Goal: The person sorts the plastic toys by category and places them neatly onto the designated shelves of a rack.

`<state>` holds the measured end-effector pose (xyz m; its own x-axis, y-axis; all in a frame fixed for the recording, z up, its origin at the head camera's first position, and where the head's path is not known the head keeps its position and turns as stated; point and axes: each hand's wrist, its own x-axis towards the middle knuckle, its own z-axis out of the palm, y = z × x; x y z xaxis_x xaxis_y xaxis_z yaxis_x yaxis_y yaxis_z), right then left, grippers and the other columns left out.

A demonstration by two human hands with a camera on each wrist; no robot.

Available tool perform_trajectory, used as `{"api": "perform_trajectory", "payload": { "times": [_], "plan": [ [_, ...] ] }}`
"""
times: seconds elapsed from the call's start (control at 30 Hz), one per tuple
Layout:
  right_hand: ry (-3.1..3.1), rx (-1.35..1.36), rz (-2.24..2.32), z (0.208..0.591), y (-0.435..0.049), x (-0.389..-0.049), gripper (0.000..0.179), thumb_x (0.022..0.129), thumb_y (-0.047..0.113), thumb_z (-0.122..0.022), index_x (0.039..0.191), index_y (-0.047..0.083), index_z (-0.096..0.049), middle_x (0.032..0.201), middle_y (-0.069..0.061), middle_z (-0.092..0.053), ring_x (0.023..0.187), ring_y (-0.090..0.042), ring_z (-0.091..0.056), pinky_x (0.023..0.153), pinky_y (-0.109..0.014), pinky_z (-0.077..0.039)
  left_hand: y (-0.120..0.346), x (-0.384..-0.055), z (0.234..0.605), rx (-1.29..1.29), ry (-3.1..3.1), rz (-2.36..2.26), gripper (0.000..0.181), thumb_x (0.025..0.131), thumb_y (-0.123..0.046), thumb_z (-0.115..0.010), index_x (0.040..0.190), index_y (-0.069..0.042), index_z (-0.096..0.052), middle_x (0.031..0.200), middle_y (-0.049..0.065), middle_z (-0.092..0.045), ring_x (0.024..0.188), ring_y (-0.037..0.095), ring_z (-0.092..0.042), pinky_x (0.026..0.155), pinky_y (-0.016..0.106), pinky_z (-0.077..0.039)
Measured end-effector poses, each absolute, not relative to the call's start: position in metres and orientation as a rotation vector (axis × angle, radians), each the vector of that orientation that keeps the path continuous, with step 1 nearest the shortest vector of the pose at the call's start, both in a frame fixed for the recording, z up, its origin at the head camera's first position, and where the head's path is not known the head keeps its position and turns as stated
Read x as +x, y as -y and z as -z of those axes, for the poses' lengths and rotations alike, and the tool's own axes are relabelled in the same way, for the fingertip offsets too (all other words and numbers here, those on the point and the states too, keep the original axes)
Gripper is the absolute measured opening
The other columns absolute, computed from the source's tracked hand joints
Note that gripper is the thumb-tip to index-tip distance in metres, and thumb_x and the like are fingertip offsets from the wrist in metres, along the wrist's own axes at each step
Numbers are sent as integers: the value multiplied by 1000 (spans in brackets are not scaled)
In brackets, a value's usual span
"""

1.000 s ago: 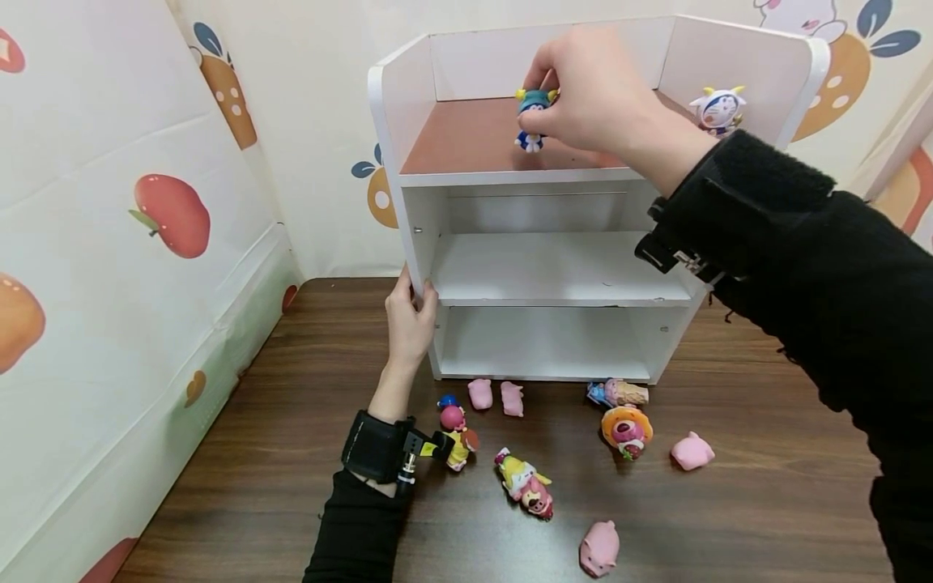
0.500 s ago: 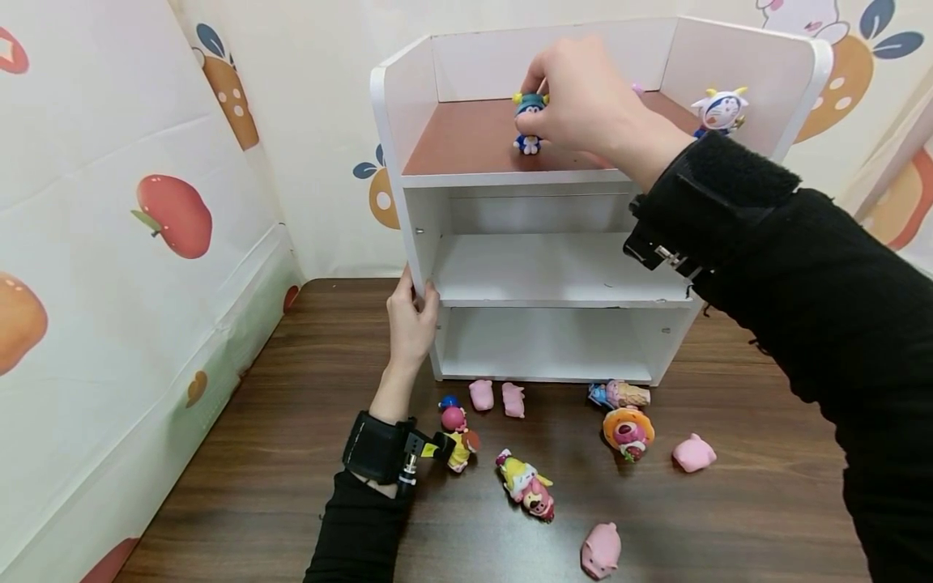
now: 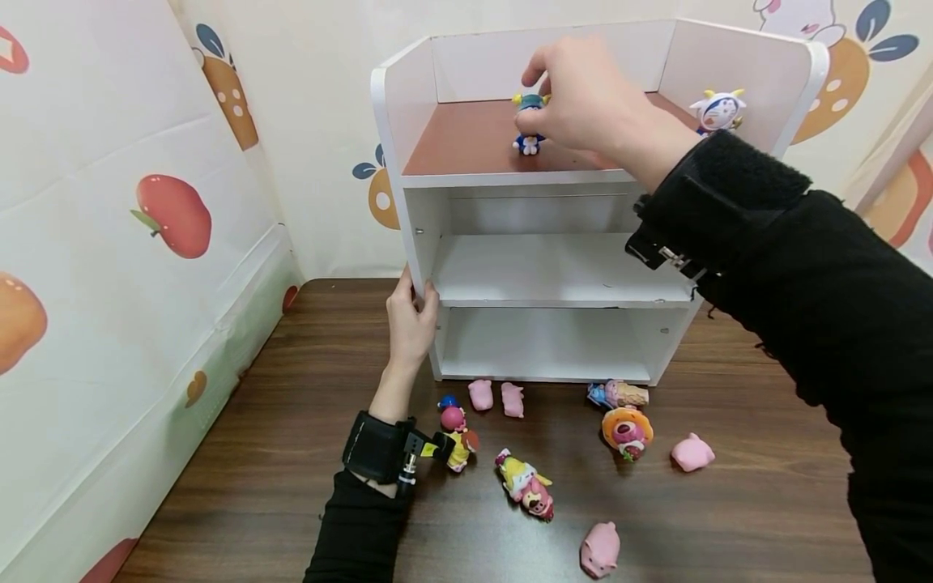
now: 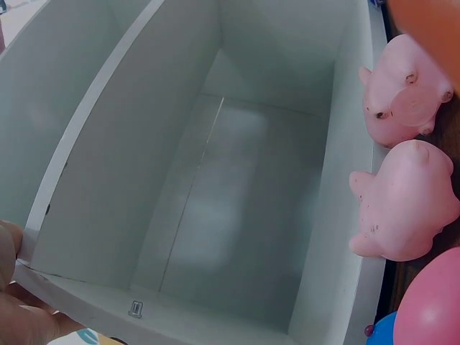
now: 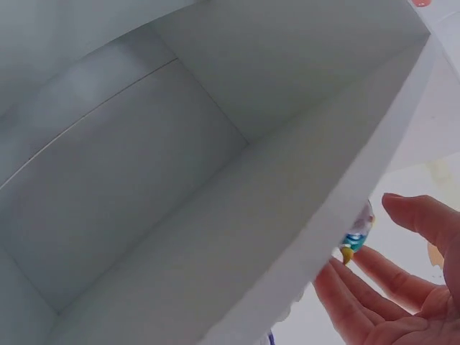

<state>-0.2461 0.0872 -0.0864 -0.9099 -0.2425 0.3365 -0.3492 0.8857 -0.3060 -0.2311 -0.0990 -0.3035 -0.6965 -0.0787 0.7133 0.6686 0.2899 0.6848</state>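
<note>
A white shelf unit (image 3: 550, 176) with a brown top board stands at the back. My left hand (image 3: 411, 324) grips its left side panel, thumb at the front edge; the left wrist view shows part of that hand (image 4: 18, 302). On the top board stands a small figurine (image 3: 529, 144) with a teal cap, yellow horns and a blue body. My right hand (image 3: 586, 97) is around it, its index finger lifted off the cap and its thumb overlapping the face. In the right wrist view the fingers (image 5: 388, 280) are spread beside the figurine (image 5: 357, 233), which the board edge partly hides.
A white-hooded figurine (image 3: 717, 112) stands at the top board's right end. Pink pigs (image 3: 692, 452) and colourful figurines (image 3: 525, 484) lie on the dark wooden table (image 3: 306, 486) before the unit. A printed wall sheet (image 3: 109, 243) borders the left.
The right hand has moved the horned figurine slightly left on the top board, and its fingers have since spread off it. The left hand keeps its place on the side panel.
</note>
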Motion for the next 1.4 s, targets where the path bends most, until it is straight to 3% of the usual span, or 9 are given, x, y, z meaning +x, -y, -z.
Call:
{"api": "perform_trajectory", "payload": {
  "times": [0.3,0.53,0.63,0.77,0.83,1.03,1.13,1.27,1.4],
  "plan": [
    [2728,423,-482,84,-105,-262,50,83,34,-56,127,12,-47,120,-10,-49,102,-21,-46,84,-35,-39,99,-232,303,-518,1902,1438,31,81,14,-43,112,18,-46,101,34,-54,73,31,-52,56,42,-45],
    [2494,577,-538,108,-128,-285,49,71,49,-66,113,26,-58,110,3,-57,93,-16,-55,75,-29,-44,102,-232,303,-515,1909,1458,35,82,13,-42,117,17,-44,106,34,-52,81,35,-52,64,48,-46],
    [2384,644,-538,118,-131,-269,46,70,52,-65,109,28,-60,103,7,-59,89,-13,-57,72,-27,-46,104,-233,303,-506,1913,1459,35,82,13,-42,117,17,-44,106,34,-53,81,35,-53,64,48,-47],
    [2281,654,-526,121,-118,-208,35,79,38,-61,107,17,-61,99,5,-62,83,-7,-56,72,-22,-45,105,-233,304,-497,1911,1446,33,82,13,-42,115,18,-45,103,34,-54,74,32,-52,58,42,-46],
    [2232,673,-538,128,-118,-196,29,81,32,-60,106,16,-62,98,6,-62,83,-6,-56,73,-18,-44,105,-232,304,-495,1912,1436,33,82,13,-42,114,18,-45,102,34,-54,71,30,-51,55,39,-43],
    [2068,774,-478,180,-148,-218,35,78,38,-63,113,34,-57,103,17,-59,87,-2,-55,70,-32,-45,104,-233,304,-501,1910,1441,33,82,13,-42,115,18,-45,103,34,-54,76,32,-52,60,43,-46],
    [2022,803,-485,196,-147,-204,36,80,32,-62,115,31,-57,103,14,-60,88,-6,-55,68,-34,-42,104,-233,304,-506,1908,1448,34,82,13,-42,116,17,-44,104,34,-53,78,33,-52,62,46,-46],
    [1999,766,-599,198,-129,-166,27,80,14,-63,107,11,-64,93,-2,-63,83,-15,-55,69,-32,-40,103,-233,304,-513,1907,1457,35,82,13,-42,117,17,-43,106,34,-52,80,35,-52,62,47,-46],
    [1994,687,-642,204,-129,-152,24,77,6,-65,100,-1,-63,87,-12,-63,79,-19,-56,71,-27,-40,103,-233,303,-516,1904,1454,36,82,14,-41,118,17,-43,106,34,-52,80,35,-52,62,46,-46]
  ]
}}
